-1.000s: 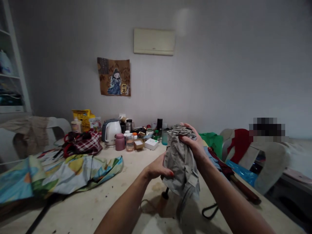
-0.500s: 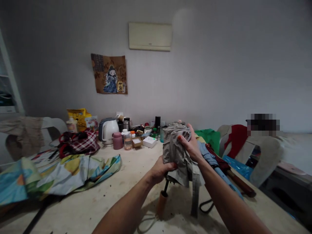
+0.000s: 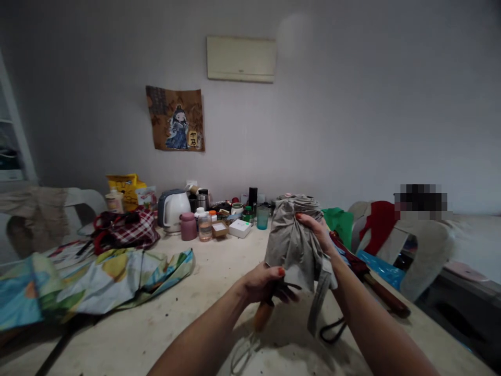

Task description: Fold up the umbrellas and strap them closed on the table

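Over the table, a grey folding umbrella [image 3: 291, 250] is bunched up with its wooden handle [image 3: 263, 316] hanging lower left and a loop cord below it. My right hand [image 3: 315, 230] grips the gathered canopy from the right, thumb across the cloth. My left hand [image 3: 266, 282] is closed around the umbrella's lower end by the shaft, just above the handle; its fingertips are blurred. A loose grey strap [image 3: 320, 300] dangles from the canopy. Behind my right forearm lie other folded umbrellas, one with a brown wooden handle [image 3: 387, 296], partly hidden.
A patterned umbrella [image 3: 113, 282] spreads over the table's left side, near a plaid bag [image 3: 131, 230]. Along the wall stand a kettle [image 3: 175, 211], a pink jar [image 3: 188, 226], a white box [image 3: 240, 228] and a teal cup [image 3: 262, 218]. White chairs [image 3: 428, 256] flank the table; a person's blurred head shows at right.
My left hand has slid down from the canopy to the shaft near the handle. The umbrella has tilted, its top moving slightly right, uncovering the teal cup.
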Demonstrator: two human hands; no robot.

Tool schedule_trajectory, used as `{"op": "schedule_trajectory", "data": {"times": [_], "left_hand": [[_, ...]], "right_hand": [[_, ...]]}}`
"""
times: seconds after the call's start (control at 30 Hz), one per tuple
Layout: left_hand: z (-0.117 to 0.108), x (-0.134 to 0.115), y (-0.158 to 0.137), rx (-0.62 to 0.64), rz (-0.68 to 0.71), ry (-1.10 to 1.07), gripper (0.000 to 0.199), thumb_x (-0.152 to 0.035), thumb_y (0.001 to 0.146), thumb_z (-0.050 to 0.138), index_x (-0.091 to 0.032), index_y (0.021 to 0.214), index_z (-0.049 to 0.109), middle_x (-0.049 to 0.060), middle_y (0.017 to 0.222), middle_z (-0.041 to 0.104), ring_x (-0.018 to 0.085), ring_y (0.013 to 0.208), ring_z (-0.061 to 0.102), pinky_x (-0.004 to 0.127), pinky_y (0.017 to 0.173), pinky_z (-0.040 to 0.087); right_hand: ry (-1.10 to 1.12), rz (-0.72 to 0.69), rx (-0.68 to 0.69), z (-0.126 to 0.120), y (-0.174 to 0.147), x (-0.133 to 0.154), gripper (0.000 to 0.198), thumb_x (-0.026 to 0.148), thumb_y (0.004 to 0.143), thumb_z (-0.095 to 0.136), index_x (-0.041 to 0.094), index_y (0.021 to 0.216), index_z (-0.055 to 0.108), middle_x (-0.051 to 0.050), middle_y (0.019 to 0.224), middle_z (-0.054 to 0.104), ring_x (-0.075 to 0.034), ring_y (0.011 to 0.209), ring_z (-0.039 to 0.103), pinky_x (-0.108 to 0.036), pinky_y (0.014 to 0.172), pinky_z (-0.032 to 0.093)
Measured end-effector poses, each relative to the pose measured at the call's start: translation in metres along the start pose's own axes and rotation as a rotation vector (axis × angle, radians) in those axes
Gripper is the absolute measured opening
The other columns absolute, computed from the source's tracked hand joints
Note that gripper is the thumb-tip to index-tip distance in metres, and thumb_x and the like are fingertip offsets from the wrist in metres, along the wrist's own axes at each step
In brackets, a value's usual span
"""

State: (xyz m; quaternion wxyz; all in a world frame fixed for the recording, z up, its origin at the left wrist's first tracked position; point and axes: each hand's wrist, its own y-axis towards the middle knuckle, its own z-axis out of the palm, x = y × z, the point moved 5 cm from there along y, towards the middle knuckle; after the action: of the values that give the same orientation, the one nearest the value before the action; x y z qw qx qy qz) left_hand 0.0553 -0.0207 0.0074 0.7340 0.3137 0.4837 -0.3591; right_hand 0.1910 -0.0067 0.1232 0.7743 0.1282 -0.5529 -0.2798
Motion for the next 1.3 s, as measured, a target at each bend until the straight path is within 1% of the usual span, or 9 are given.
{"op": "schedule_trajectory", "data": {"times": [0.13,0.27,0.47,0.57,0.63,0.7,0.8,0.97,1.3], "left_hand": [[-0.005,0.008,0.003,-0.115,-0.021,0.089,0.059,-0.056,0.048,0.087,-0.018,0.064,0.046,-0.009,0.048,0.042,0.001,0.037,0.022,0.019,0.038,0.013],[-0.006,0.001,0.002,-0.354,0.090,0.276,0.050,-0.052,0.060,0.083,-0.020,0.065,0.045,-0.010,0.049,0.038,0.003,0.043,0.024,0.020,0.042,0.017],[-0.013,-0.001,0.004,-0.191,-0.016,0.227,0.063,-0.066,0.048,0.084,-0.015,0.073,0.056,-0.002,0.063,0.056,0.006,0.047,0.041,0.022,0.046,0.030],[-0.036,-0.028,-0.004,-0.536,0.269,0.220,0.079,-0.071,0.042,0.084,-0.017,0.094,0.060,0.008,0.092,0.064,0.018,0.079,0.062,0.030,0.068,0.048],[-0.039,-0.050,-0.024,-0.895,0.561,0.361,0.073,-0.070,0.054,0.080,-0.018,0.101,0.059,0.010,0.103,0.062,0.021,0.091,0.060,0.032,0.076,0.048],[-0.018,-0.064,-0.042,-1.020,0.825,0.600,0.054,-0.063,0.072,0.072,-0.018,0.098,0.061,0.009,0.098,0.062,0.019,0.088,0.058,0.031,0.077,0.048],[0.030,-0.057,-0.038,-0.615,0.868,0.868,0.041,-0.052,0.075,0.075,-0.016,0.094,0.066,0.006,0.084,0.065,0.017,0.076,0.059,0.028,0.072,0.048],[0.039,-0.042,-0.030,-0.442,0.460,0.642,0.037,-0.047,0.077,0.072,-0.012,0.088,0.067,0.002,0.067,0.062,0.012,0.058,0.052,0.022,0.055,0.041],[-0.037,-0.109,-0.051,-0.694,0.651,1.019,0.031,-0.043,0.082,0.061,-0.016,0.066,0.060,0.000,0.063,0.054,0.013,0.061,0.047,0.024,0.059,0.037]], "right_hand": [[0.011,-0.043,-0.089,-0.006,-0.002,0.005,0.037,0.035,0.052,0.085,0.024,0.086,0.073,-0.001,0.090,0.075,-0.029,0.103,0.067,-0.043,0.101,0.050],[-0.020,-0.026,-0.102,-0.009,-0.005,0.002,0.053,0.043,0.050,0.088,0.020,0.095,0.073,-0.006,0.097,0.075,-0.031,0.106,0.067,-0.046,0.101,0.050],[-0.108,-0.069,-0.094,-0.003,-0.005,0.008,0.047,0.035,0.054,0.087,0.017,0.096,0.073,-0.007,0.094,0.076,-0.028,0.102,0.068,-0.043,0.097,0.051],[-0.166,-0.155,-0.210,-0.008,0.002,0.012,0.047,0.031,0.054,0.085,0.016,0.097,0.071,-0.007,0.095,0.075,-0.026,0.094,0.069,-0.042,0.093,0.052],[-0.212,-0.186,-0.295,-0.014,0.007,0.012,0.051,0.031,0.053,0.084,0.014,0.099,0.069,-0.009,0.096,0.074,-0.025,0.089,0.069,-0.042,0.089,0.053],[-0.263,-0.203,-0.361,-0.017,0.010,0.010,0.055,0.031,0.051,0.084,0.013,0.099,0.067,-0.011,0.097,0.074,-0.024,0.085,0.068,-0.042,0.087,0.053],[-0.317,-0.222,-0.378,-0.011,0.009,0.008,0.052,0.032,0.052,0.082,0.013,0.097,0.065,-0.013,0.098,0.073,-0.024,0.087,0.068,-0.042,0.088,0.053],[-0.320,-0.212,-0.340,0.006,0.001,0.006,0.051,0.028,0.054,0.081,0.016,0.101,0.063,-0.008,0.097,0.072,-0.023,0.090,0.067,-0.039,0.089,0.053],[-0.012,-0.063,-0.156,0.029,-0.010,0.003,0.048,0.020,0.052,0.080,0.015,0.098,0.068,-0.004,0.091,0.073,-0.020,0.084,0.067,-0.037,0.085,0.054]]}}
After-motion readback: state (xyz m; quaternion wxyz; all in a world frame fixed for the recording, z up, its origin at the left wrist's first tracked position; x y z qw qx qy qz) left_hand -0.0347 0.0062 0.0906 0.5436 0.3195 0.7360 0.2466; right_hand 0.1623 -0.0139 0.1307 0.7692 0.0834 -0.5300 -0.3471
